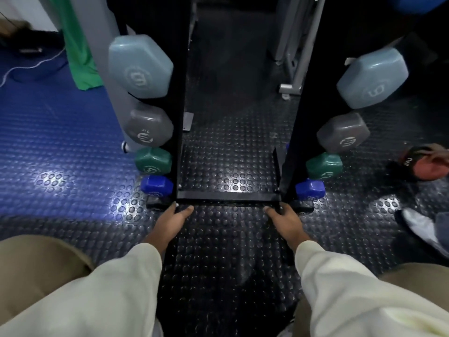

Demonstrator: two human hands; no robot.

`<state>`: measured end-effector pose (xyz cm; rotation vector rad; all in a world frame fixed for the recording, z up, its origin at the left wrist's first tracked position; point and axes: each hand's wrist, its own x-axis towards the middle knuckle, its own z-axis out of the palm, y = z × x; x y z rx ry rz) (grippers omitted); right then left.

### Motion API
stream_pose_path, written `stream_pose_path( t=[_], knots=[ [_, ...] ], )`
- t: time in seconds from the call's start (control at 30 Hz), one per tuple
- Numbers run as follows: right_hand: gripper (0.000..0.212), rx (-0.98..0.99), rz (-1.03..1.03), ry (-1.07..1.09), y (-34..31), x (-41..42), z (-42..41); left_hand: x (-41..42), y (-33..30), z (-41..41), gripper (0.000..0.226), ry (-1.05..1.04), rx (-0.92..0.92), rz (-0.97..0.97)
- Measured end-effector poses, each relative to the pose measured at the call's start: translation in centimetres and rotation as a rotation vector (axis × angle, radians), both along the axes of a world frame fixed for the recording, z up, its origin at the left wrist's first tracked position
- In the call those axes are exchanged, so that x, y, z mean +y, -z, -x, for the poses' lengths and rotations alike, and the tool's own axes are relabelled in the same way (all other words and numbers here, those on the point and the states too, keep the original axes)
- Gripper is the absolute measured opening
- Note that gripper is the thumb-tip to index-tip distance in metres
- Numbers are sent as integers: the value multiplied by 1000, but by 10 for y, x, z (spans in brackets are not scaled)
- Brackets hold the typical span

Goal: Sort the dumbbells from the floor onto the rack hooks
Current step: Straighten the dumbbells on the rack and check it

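Observation:
I look down on a black dumbbell rack (228, 196) with two uprights. Each upright carries a light blue (139, 66), a grey (148, 128), a green (153, 160) and a blue dumbbell (156, 184), from top to bottom; the right-hand set starts with light blue (371, 79). My left hand (173, 218) is curled at the rack's lower left corner around a small black dumbbell (156, 203). At the lower right corner, my right hand (284, 218) is curled around another black dumbbell (303, 206). Both handles are hidden by my fingers.
A red and black ball marked 2 (418, 164) lies at the right with another person's hand on it, and a white shoe (420, 227) stands below. A grey post (102, 69), green cloth (80, 52) and a white cable (31, 66) are at the left over blue studded flooring.

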<state>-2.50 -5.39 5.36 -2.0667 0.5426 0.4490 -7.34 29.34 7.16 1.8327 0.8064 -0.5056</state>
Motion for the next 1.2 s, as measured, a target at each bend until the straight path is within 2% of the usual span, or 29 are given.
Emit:
stream_pose_path(
  t=[0.13,0.3,0.43,0.53,0.63,0.73,0.97,1.2],
  knots=[
    [78,-39,-19,4,-16,9,1,-18,-35,-2,81,36,-64,-3],
    [67,-89,-3,-29,-47,14,3,-26,-63,-4,92,91,-114,-11],
    [82,-191,20,-174,-102,32,0,-49,-120,-13,95,280,-253,-63],
    [82,-342,62,-276,-156,48,-12,-64,-167,-30,94,435,-413,-208],
    [74,-498,90,-349,-221,60,-24,-75,-221,-47,90,483,-575,-293],
    [71,-680,119,-397,-287,68,-30,-85,-283,-54,79,527,-811,-388],
    [66,-1081,143,-424,-431,80,-28,-99,-438,-58,65,494,-1297,-543],
    [61,-1381,138,-365,-553,81,-34,-102,-565,-64,59,435,-1562,-661]
  ],
)
